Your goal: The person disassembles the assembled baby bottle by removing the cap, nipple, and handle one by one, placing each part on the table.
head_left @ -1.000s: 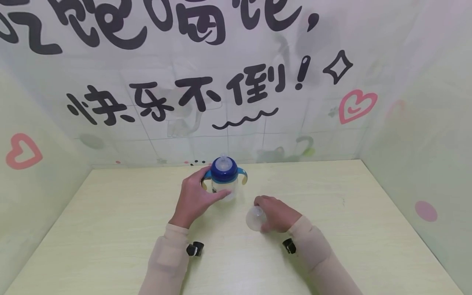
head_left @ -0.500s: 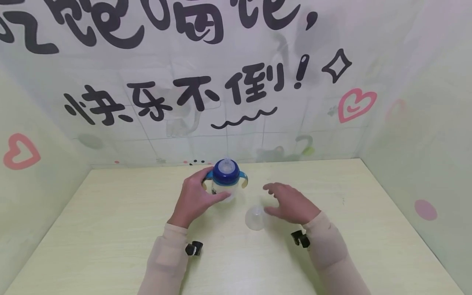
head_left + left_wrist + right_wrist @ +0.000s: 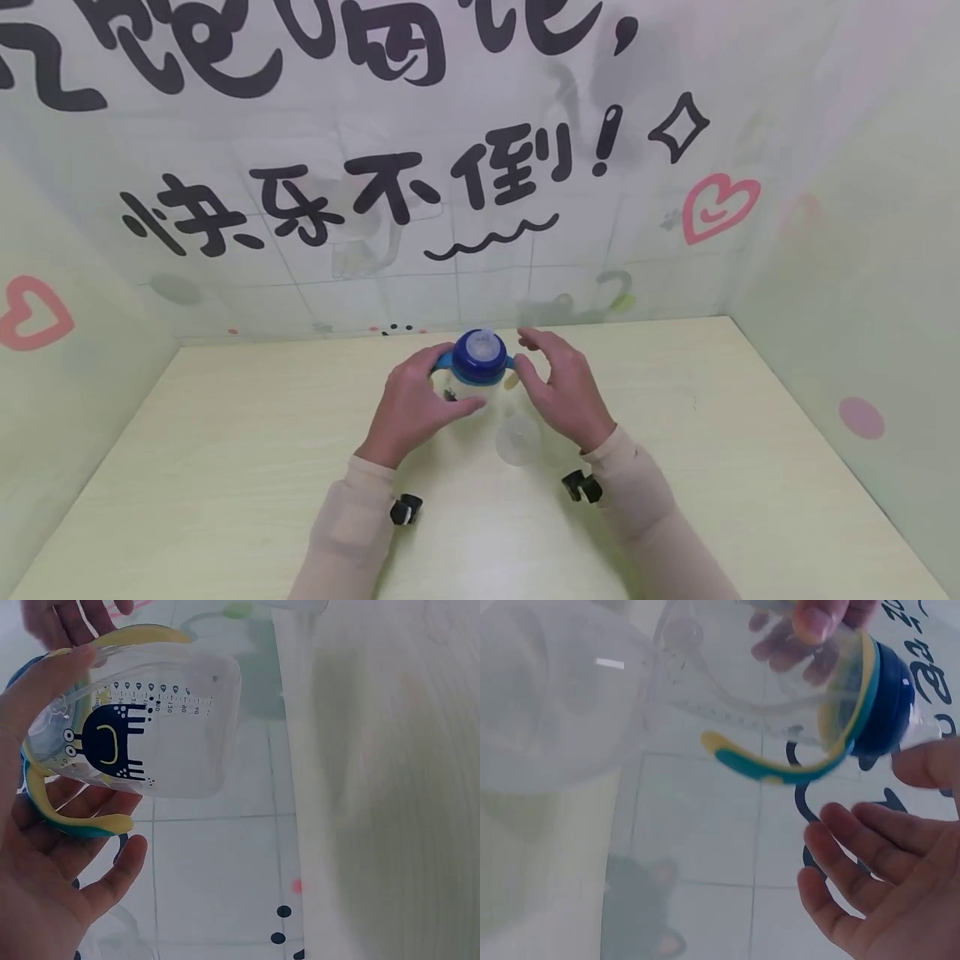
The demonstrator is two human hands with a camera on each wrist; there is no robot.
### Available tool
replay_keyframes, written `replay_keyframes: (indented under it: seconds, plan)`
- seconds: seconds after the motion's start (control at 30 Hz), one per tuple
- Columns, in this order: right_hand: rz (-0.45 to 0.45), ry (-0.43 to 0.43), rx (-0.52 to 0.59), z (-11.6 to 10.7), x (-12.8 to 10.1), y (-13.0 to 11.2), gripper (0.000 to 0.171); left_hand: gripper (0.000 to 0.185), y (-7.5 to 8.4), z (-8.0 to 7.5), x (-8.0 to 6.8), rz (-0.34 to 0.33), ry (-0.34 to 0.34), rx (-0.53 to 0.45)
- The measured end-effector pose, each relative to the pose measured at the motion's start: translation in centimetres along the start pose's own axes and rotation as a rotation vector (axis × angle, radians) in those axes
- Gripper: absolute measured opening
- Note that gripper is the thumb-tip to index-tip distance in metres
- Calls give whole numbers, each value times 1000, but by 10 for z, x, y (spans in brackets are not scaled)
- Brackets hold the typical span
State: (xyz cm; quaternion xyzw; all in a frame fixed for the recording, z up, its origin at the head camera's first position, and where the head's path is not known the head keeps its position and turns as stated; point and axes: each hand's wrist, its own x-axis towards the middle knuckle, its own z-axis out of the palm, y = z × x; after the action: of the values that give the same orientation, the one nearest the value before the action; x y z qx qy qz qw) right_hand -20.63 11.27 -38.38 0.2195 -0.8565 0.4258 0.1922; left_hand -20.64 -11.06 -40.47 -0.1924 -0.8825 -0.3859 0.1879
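Note:
A clear baby bottle [image 3: 471,390] with a blue collar, a see-through nipple and two handles stands near the back of the table. My left hand [image 3: 415,406] grips it from the left, thumb across the front. Its clear body [image 3: 184,735] carries a dark crab-like print and measuring marks in the left wrist view. My right hand [image 3: 567,386] is at the bottle's right side, fingers spread and slightly bent, thumb near the collar [image 3: 889,697]. Whether that thumb touches cannot be told. A translucent dome cap [image 3: 517,442] lies on the table just in front of the bottle.
The pale wooden table [image 3: 247,467] ends at a printed back wall [image 3: 375,300] close behind the bottle. Side walls rise at left and right. A black camera mount sits at each wrist.
My right hand let go of the dome cap, drew back to the right, then moved forward to the bottle's right side. The bottle, in my left hand, has shifted slightly right and tilted.

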Motion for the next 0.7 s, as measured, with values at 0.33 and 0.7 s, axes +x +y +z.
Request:
replay_keyframes:
  seconds: [0.33, 0.7]
  plan:
    - [0, -25, 104, 11, 1, -6, 41, 73, 5, 2, -1, 58, -5, 62]
    - [-67, 14, -16, 15, 0, -8, 52, 72, 8, -2, -2, 81, -22, 102]
